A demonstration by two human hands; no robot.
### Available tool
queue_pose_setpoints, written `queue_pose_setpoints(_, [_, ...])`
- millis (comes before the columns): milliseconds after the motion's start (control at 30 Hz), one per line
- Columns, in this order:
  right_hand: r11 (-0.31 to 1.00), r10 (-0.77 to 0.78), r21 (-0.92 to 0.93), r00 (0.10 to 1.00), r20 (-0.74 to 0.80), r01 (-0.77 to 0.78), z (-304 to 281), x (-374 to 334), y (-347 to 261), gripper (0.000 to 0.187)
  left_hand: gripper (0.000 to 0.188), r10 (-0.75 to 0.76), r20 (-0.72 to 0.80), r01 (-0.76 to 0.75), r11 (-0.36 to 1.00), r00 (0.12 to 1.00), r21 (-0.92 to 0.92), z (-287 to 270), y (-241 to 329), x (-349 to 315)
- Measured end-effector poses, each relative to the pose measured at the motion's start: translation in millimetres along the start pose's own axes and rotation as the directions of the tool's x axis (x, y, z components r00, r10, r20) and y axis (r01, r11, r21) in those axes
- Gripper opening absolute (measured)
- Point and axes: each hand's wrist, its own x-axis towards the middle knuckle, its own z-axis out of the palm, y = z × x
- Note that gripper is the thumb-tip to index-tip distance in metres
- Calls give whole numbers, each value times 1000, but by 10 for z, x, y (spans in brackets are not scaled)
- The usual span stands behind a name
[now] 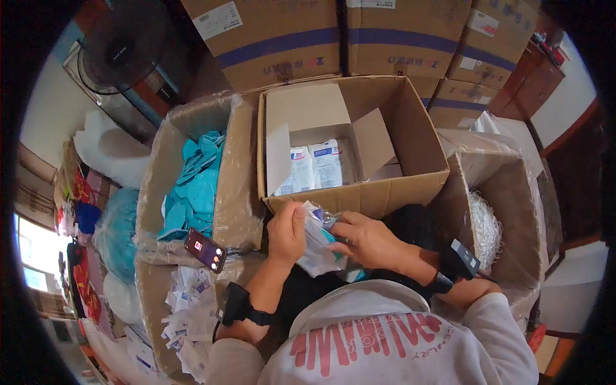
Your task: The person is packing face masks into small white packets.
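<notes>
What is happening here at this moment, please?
A person holds a packet in the left hand. The right hand has its fingers at the packet's side, where something teal shows; its exact grip is unclear. Ahead, an open carton holds more packets. Teal pieces fill a box to the left, near a lit phone; white cords lie in one on the right.
</notes>
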Motion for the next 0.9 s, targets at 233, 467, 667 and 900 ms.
queue_pose_setpoints(233, [889,297,452,844,-446,-74,-528,11,286,18,24,-165,-181,161,986,970,-37,-105,-123,39])
queue_pose_setpoints(467, [800,195,581,981,-19,-148,-926,23,289,28,26,-35,-214,7,992,976,-129,-151,-10,64])
queue_pose_setpoints(667, [989,-4,-141,952,306,50,-551,258,-51,16,22,110,-59,-116,986,992,-116,-139,73,46])
queue_pose_setpoints(900, [976,-116,211,949,293,54,-281,248,253,20,18,144,-21,-145,985,989,-93,-134,106,8])
